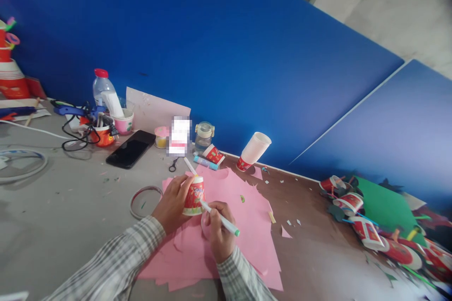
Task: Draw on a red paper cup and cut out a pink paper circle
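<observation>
Grey-checked sleeve [139, 242] at left. My left fingers [182, 185] are closed around a red paper cup [197, 190], wide end down. Green marks [192, 210] line its lower band; hidden side unverified. My right fingers [221, 208] pinch a marker [228, 224] at the cup; colouring appears unfinished. Pink paper [252, 240] beneath.

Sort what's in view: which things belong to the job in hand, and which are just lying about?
Apparently in use:
red paper cup, in the left hand
marker, in the right hand
pink paper, beneath

Seemingly lying about:
black phone
lidded jar
stacked cups
red-capped bottle
</observation>
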A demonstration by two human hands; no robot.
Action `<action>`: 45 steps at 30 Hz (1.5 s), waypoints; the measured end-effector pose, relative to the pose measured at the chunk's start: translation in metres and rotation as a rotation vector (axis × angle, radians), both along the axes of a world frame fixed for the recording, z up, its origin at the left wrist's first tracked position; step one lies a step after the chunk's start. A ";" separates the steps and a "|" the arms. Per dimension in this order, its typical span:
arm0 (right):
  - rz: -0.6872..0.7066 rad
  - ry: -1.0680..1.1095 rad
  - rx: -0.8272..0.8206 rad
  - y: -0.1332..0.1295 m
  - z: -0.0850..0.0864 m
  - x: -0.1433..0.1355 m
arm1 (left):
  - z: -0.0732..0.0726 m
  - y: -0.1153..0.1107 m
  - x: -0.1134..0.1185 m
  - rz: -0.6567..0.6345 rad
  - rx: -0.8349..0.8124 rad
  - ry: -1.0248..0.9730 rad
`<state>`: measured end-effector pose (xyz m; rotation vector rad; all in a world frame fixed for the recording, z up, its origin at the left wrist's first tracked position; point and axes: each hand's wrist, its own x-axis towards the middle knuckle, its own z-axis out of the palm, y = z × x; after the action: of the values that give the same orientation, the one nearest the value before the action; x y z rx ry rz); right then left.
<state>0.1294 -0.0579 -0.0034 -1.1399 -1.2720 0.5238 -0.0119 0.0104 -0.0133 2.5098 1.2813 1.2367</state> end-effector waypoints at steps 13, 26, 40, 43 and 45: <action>0.004 0.011 0.004 -0.001 0.002 -0.001 | -0.002 0.001 0.000 -0.007 -0.015 -0.016; 0.007 0.041 0.019 -0.004 0.006 -0.002 | -0.002 0.001 -0.001 -0.007 0.011 0.010; 0.002 0.015 0.010 -0.004 0.007 -0.002 | -0.001 0.000 -0.001 -0.006 0.013 0.021; 0.009 0.013 0.003 -0.004 0.005 -0.001 | 0.000 0.000 0.000 -0.009 0.019 0.015; 0.022 0.021 -0.002 -0.005 0.003 -0.001 | 0.001 0.000 0.000 -0.009 0.031 0.014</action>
<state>0.1284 -0.0625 -0.0003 -1.1208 -1.2669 0.5522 -0.0120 0.0104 -0.0124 2.5471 1.2625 1.2480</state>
